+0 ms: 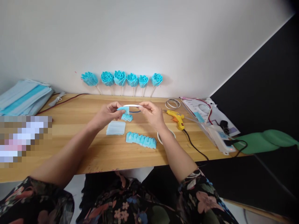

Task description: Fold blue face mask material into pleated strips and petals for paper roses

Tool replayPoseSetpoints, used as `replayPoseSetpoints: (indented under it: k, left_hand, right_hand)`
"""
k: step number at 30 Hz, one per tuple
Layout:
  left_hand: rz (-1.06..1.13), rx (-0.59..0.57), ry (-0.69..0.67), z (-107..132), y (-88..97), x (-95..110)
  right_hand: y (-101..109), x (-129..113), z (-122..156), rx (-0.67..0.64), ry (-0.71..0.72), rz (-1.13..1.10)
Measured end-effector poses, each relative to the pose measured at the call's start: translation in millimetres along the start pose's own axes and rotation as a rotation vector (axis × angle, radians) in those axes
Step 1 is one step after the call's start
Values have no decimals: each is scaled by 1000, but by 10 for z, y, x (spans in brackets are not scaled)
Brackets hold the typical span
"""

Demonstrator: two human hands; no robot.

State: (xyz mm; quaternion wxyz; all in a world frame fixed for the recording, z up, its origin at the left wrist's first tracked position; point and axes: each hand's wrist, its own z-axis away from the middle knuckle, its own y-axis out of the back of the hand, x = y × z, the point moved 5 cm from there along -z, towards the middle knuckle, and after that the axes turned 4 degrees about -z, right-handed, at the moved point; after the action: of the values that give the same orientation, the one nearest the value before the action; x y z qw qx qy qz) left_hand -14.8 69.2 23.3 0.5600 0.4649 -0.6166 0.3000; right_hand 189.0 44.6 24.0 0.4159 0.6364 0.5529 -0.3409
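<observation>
My left hand (105,115) pinches a small light-blue piece of cloth-like sheet (125,109) between thumb and fingers. In my right hand (153,114) is a thin white tape roll (132,105), seen nearly edge-on and touching or almost touching the blue piece; which of the two I cannot tell. Below the hands lie a stack of pale-blue squares (116,128), a short group of folded blue petals (127,117) and a longer row of folded blue petals (141,140). Another white tape roll (173,133) is partly hidden behind my right forearm.
Several blue flowers on sticks (120,78) lean on the wall. A yellow glue gun (177,119) lies to the right, near white rings (172,104), papers (230,123) and a power strip (220,139). Blue face masks (25,96) are piled at left.
</observation>
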Motion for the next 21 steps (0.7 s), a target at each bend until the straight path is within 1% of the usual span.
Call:
replayPoseSetpoints:
  k: [4,9,11,16,21]
  left_hand:
    - [-23,23,-27,1,8,27]
    - [-39,31,-51,10,-7,70]
    - [-42,36,-73,11,-24,83]
    - [-46,62,-126,0,-71,54]
    - [-92,124,-141,-4,-62,29]
  right_hand:
    - [12,-1,-19,-4,25,-86]
    - [29,-4,-32,11,40,-110]
    - [37,0,-28,42,47,-100]
    - [86,19,-5,209,116,-33]
    - [91,10,-3,226,173,-53]
